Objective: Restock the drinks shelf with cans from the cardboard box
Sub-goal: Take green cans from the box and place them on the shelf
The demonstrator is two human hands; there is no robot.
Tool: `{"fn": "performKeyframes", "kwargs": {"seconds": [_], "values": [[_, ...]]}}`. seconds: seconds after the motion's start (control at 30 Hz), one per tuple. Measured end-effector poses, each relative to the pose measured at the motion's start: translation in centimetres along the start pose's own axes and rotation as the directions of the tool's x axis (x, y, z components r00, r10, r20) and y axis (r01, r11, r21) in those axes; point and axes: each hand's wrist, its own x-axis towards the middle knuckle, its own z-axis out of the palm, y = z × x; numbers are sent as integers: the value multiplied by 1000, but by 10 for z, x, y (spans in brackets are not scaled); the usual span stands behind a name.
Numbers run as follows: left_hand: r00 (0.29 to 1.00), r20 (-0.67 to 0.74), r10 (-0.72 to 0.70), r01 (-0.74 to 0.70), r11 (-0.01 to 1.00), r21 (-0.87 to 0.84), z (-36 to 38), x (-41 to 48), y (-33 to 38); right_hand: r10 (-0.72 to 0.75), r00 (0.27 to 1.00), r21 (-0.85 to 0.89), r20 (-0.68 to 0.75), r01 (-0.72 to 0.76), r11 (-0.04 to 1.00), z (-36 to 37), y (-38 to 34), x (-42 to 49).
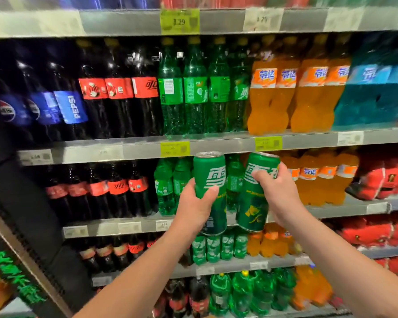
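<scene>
The left grip (193,203) is curled round the left can (210,175), thumb laid across its front, and holds it upright. The right grip (279,191) is wrapped round the right can (252,207), which leans with its top tipped to the right. Both green cans are up in the air, side by side with a narrow gap between them. Their tops reach the front edge of a shelf (228,146), between two yellow price tags (175,149). Just behind the cans stand small green bottles (168,187) on the shelf below that edge. Dark cola bottles (120,189) stand to their left and orange bottles (317,177) to their right. Red packs (377,180) lie toward the right end of that shelf. One shelf up stand tall green bottles (193,92) at the middle, blue-labelled bottles (69,106) toward the left end and teal bottles (375,97) at the right end.
</scene>
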Motion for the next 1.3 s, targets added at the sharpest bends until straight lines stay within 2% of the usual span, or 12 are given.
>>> {"fn": "performKeyframes", "kwargs": {"seconds": [0.17,0.3,0.53,0.9,1.3], "values": [[995,103,20,-10,995,-101,18,3,29,-117,992,-29,-40,116,993,-15,-35,-3],[984,178,26,-3,991,-131,31,8,48,-131,990,-22,-49,130,991,-27,-56,-4],[977,210,22,13,986,-164,54,25,82,-173,982,3,-70,174,985,-54,-81,10],[974,198,107,-45,954,-295,119,55,128,-273,962,44,-25,274,961,-103,-130,53],[980,81,183,-159,959,-236,214,69,177,-358,933,57,50,355,933,-187,-173,98]]}}
